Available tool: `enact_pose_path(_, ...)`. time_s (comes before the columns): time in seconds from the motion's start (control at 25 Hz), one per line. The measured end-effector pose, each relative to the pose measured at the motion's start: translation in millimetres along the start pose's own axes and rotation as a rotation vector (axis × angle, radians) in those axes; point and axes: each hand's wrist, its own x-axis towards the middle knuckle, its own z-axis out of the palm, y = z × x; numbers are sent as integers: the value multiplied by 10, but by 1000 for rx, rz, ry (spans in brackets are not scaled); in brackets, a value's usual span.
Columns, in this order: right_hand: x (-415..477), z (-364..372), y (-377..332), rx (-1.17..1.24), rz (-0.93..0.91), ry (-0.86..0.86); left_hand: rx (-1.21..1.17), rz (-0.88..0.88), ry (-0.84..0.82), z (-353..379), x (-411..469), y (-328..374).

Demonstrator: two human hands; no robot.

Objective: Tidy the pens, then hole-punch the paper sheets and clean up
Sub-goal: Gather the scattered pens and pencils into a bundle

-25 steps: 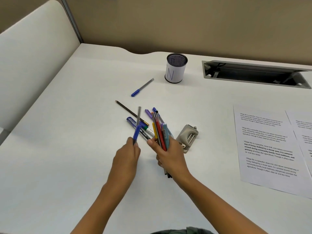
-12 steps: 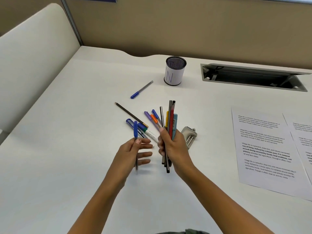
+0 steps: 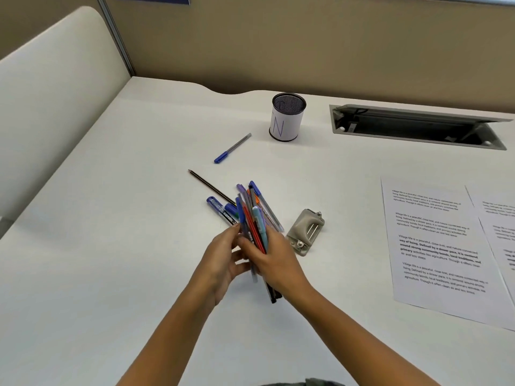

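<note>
My right hand [image 3: 276, 260] grips a bundle of pens [image 3: 256, 229] just above the white desk, tips pointing away from me. My left hand [image 3: 221, 259] is right beside it and pinches a blue-capped pen [image 3: 239, 207] against the left side of the bundle. Under and behind the bundle lie a blue marker [image 3: 220, 208], a black pencil [image 3: 210, 186] and a few loose pens [image 3: 266, 207]. Another blue-capped pen [image 3: 232, 148] lies farther back. The mesh pen cup [image 3: 287, 118] stands upright beyond it. A grey hole punch [image 3: 306, 232] lies just right of my right hand.
Two printed paper sheets [image 3: 434, 246] [image 3: 498, 218] lie at the right, the second partly out of frame. An open cable tray [image 3: 418, 126] is sunk into the desk at the back right. A cream divider panel [image 3: 55, 79] borders the left side.
My left hand lifted the blue-capped pen, turned it, and brought it rightward against the bundle. My right hand tilted the bundle upright, then leaned it left again.
</note>
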Motion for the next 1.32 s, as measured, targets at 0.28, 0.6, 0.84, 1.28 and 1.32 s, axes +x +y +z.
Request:
enact_pose_path(0.28, 89, -238, 21, 162, 54, 181, 868, 140, 567, 46, 474, -55)
enact_pose_path(0.6, 73, -449, 59, 177, 60, 269, 1054, 154, 698, 178, 684, -38)
enact_pose_path(0.84, 59, -482, 24, 221, 82, 260, 1055, 89, 691, 41, 659, -44)
enact_pose_path(1.28, 24, -467, 6, 292, 34, 302, 244, 1020, 492, -101, 571, -160)
enact_pose_path(1.32, 22, -468, 10, 298, 35, 312, 241, 1011, 486, -122, 591, -204)
